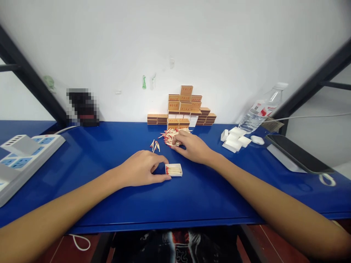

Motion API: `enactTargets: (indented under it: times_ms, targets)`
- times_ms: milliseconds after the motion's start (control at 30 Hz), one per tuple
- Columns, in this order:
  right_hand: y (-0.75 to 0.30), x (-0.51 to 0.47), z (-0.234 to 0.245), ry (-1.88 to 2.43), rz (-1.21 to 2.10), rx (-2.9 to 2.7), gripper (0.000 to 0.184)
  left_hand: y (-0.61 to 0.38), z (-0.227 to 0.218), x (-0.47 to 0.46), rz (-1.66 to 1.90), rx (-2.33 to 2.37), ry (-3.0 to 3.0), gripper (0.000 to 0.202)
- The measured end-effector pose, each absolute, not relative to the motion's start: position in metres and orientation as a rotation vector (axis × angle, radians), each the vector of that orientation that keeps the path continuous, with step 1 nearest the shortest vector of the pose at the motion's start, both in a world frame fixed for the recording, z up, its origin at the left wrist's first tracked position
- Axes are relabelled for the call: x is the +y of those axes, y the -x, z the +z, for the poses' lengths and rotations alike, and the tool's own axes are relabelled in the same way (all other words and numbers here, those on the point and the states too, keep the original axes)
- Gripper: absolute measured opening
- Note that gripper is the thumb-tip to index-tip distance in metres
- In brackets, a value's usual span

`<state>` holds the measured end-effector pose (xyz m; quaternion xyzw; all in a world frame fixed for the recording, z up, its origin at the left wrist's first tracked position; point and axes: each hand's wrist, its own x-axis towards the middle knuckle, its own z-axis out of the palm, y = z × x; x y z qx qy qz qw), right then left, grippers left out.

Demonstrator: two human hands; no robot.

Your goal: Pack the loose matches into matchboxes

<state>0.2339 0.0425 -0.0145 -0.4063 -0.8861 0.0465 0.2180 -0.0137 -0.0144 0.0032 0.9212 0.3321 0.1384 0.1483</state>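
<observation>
A small white matchbox tray with red-tipped matches in it lies on the blue table. My left hand pinches the tray's left end between thumb and forefinger. Farther back, my right hand rests on a loose pile of matches, fingers curled onto them; whether it has lifted any is unclear. A few stray matches lie left of the pile.
Stacked brown matchboxes stand against the white wall. White empty trays, a water bottle, a white earbud case and a phone lie at right. A power strip sits at left.
</observation>
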Motion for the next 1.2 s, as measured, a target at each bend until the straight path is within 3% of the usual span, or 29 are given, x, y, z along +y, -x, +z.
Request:
enactTargets:
  times_ms: [733, 1200]
  targets:
    - [-0.239, 0.04, -0.011, 1.187, 0.172, -2.509, 0.009, 0.024, -0.001, -0.002, 0.447, 1.112, -2.69, 0.038]
    - [-0.226, 0.005, -0.003, 1.019, 0.46, -2.515, 0.01, 0.023, -0.001, 0.0, 0.468, 1.163, -2.625, 0.038]
